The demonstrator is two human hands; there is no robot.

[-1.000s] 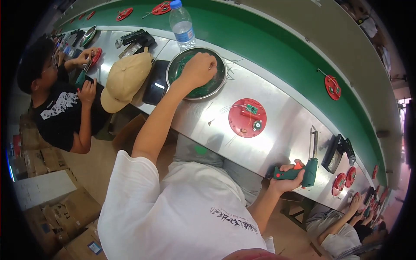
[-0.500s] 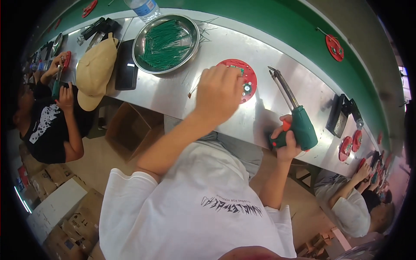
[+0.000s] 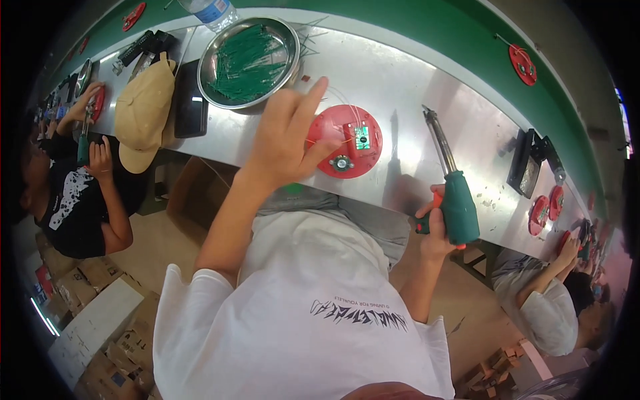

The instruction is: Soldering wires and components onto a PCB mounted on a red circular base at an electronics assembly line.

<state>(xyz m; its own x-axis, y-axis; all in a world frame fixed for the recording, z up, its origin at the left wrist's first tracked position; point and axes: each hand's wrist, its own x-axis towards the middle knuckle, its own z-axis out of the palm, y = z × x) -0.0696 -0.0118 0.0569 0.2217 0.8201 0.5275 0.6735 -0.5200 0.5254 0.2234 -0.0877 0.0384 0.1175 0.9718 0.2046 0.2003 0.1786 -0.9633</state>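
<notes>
A red round disc (image 3: 363, 165) lies on the metal bench in front of me. On it sit a small green circuit board (image 3: 362, 138), thin wires and a round metal part (image 3: 342, 163). Over the disc's left side, my left hand (image 3: 283, 137) holds nothing; its forefinger points away and its thumb is spread over the disc. My right hand (image 3: 437, 223) grips a green soldering gun (image 3: 460, 207) with a red trigger. The gun's long metal tip points up and away, to the right of the disc and apart from it.
A steel bowl (image 3: 293, 73) of green wires stands far left beside a water bottle (image 3: 212, 12). Left of it are a dark tablet-like slab (image 3: 191, 107) and a tan cap (image 3: 143, 110). A black stand (image 3: 523, 170) is at right. Co-workers sit on both sides.
My left hand has moved left, off the disc's middle, and its fingers have spread. The disc has shifted toward me and left, and appears turned. The soldering gun remains in my right hand.
</notes>
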